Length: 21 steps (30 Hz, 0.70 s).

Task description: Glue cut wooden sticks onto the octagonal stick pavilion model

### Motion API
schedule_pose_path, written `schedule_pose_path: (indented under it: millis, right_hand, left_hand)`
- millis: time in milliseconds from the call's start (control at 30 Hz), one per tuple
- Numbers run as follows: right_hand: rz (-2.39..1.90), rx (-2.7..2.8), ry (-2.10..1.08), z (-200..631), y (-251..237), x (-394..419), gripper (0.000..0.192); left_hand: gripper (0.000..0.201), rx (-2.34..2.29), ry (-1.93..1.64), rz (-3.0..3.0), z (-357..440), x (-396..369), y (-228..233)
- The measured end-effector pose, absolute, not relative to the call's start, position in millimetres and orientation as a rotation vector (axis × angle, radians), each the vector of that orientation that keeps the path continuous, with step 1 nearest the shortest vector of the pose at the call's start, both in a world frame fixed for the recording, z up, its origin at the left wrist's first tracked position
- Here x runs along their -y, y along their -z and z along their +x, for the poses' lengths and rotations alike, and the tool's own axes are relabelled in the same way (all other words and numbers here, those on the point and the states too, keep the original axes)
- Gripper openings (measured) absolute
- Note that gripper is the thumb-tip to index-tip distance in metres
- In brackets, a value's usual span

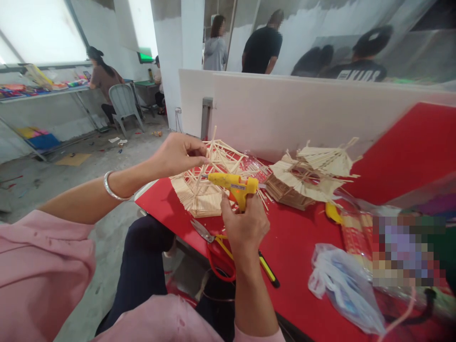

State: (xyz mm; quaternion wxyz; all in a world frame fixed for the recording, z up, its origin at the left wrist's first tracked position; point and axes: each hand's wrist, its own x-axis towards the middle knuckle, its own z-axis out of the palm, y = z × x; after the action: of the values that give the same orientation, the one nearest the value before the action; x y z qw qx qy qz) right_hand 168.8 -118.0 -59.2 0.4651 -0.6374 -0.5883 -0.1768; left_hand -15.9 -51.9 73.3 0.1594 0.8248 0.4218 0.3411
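My right hand is wrapped around the grip of a yellow hot glue gun, its nozzle pointing left. My left hand pinches a thin wooden stick at the near left side of an open stick frame. Below the frame sits a fan-shaped roof of flat sticks on the red table. The gun's nozzle is close to the sticks between the two; whether it touches is too small to tell. To the right stands another stick model with slatted walls and flared roof pieces.
Red-handled scissors and a yellow-black utility knife lie at the red table's near edge. A plastic bag and packs of sticks are to the right. White boards stand behind; several people are beyond.
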Motion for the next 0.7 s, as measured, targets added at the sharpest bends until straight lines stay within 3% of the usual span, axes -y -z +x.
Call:
schedule_pose_path:
  millis: [700]
  right_hand:
    - [-1.531, 1.462, 0.649, 163.8, 54.0, 124.7, 0.022]
  left_hand:
    - [0.014, -1.253, -0.952, 2.407, -15.4, 55.3, -75.0]
